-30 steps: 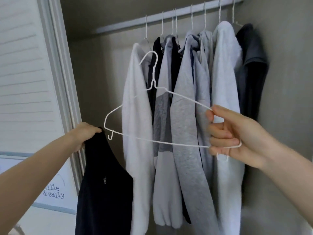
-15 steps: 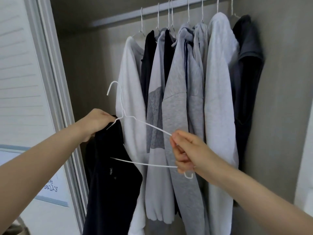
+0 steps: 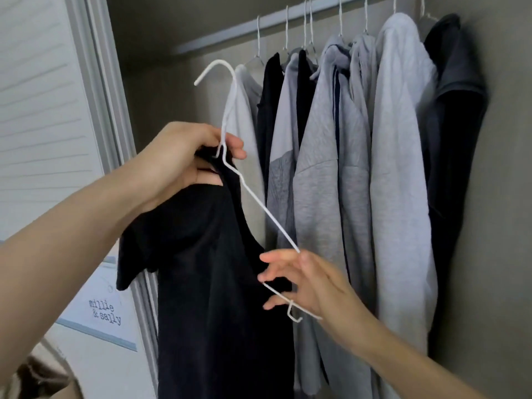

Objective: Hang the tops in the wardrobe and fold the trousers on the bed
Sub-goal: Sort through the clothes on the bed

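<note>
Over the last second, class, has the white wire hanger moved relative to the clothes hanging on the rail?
Yes. The white wire hanger has shifted left, off the hanging clothes, towards the door frame, one end now inside the black top.

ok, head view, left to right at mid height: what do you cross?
Louvred door → left hand gripping the black top and the white hanger → grey hoodies on the rail → light grey top → dark top → wardrobe side wall.
</note>
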Motion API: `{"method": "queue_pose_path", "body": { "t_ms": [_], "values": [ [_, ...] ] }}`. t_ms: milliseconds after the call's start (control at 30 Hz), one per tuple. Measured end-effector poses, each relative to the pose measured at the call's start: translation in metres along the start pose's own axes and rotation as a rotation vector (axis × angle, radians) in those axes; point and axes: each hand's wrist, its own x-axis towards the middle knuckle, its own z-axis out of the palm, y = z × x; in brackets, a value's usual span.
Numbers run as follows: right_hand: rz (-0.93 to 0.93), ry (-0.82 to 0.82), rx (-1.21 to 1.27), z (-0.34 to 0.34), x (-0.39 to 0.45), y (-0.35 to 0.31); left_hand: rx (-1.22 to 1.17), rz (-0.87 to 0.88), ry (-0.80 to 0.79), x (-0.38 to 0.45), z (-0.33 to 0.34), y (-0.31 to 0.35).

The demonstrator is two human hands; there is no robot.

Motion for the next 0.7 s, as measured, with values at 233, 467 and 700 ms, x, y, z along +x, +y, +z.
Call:
{"method": "queue_pose_path", "body": {
  "t_ms": [233,467,700],
  "values": [
    [-0.038,-0.015,0.267,0.009,0.005,-0.016,1.473,0.682,0.268,-0.007,-0.03,-0.014],
    [0.413,-0.156,-0.003,-0.007,0.011,0.009,0.897,0.538,0.272,-0.017,-0.05,-0.029],
    [-0.285,-0.287,-1.662,-0.021,-0.002,0.028,1.273,0.387,0.37,-0.032,-0.098,-0.054]
  ]
}}
